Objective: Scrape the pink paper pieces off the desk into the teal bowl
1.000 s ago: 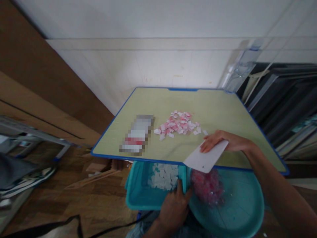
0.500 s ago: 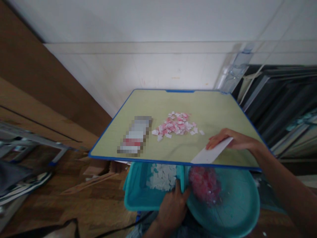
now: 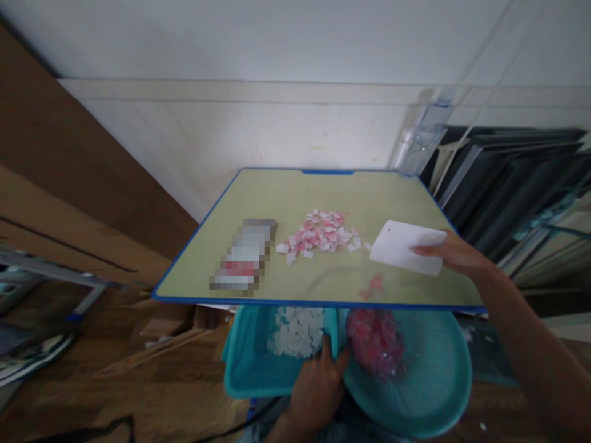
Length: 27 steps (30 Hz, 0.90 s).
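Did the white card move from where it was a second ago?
Yes. The white card in the right hand moved away from the table's blue front edge, which it overlapped then, farther up the view.

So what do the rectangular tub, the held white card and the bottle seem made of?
Tub: probably moulded plastic, smooth turquoise with a rounded rim. White card: smooth and thin; plastic or coated card, unclear which. Bottle: likely clear plastic, being see-through.

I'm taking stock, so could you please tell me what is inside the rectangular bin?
White pieces lie toward the right of the bin. The table hides its far end, and the left hand covers its near right corner.
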Each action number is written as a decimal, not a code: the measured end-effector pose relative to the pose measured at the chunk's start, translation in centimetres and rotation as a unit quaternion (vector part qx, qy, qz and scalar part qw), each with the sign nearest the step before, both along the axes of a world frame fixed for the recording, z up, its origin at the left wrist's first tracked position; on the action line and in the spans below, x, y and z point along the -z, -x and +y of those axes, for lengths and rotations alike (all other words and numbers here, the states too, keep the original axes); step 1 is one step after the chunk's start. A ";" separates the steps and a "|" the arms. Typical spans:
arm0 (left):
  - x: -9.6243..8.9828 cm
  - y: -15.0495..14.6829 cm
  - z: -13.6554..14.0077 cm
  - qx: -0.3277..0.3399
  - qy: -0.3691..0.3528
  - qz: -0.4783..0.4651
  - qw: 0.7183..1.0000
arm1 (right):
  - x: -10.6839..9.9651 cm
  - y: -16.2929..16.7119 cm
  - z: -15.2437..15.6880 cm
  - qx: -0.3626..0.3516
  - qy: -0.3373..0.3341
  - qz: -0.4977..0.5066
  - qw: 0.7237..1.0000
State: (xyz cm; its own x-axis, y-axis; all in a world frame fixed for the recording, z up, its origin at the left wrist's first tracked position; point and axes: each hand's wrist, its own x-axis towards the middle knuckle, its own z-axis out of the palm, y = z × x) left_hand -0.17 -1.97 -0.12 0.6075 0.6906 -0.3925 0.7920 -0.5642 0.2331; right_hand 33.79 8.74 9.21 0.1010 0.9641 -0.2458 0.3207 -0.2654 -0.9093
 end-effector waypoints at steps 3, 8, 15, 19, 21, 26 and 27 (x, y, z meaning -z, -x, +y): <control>0.1 0.0 -0.1 -0.005 -0.006 -0.006 1.000 | -0.3 0.9 0.9 -0.036 -0.002 -0.010 0.999; 0.3 0.0 -0.1 -0.013 -0.008 -0.004 1.000 | -1.6 3.9 2.4 -0.124 -0.018 -0.077 0.989; -0.2 0.0 -0.1 -0.006 -0.021 -0.005 1.000 | -2.2 5.9 3.4 -0.193 0.002 -0.058 0.979; 0.0 0.0 -0.1 -0.004 -0.020 -0.005 1.000 | -2.3 6.1 3.4 -0.232 0.020 -0.064 0.970; 0.3 0.0 -0.1 -0.008 -0.024 -0.001 1.000 | -2.3 6.2 3.1 -0.248 0.025 -0.062 0.966; 1.1 0.1 -0.2 -0.010 -0.028 -0.009 1.000 | -2.2 6.1 2.1 -0.283 0.043 -0.046 0.957; 1.2 0.1 -0.2 -0.011 -0.029 -0.008 0.999 | -2.1 6.0 1.8 -0.287 0.046 -0.047 0.956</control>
State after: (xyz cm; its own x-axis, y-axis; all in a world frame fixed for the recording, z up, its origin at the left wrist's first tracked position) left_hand -0.27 -2.20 -1.30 0.5972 0.7260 -0.3410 0.8013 -0.5591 0.2129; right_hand 27.75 10.53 11.36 -0.4116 0.8423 -0.3480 0.5169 -0.0987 -0.8503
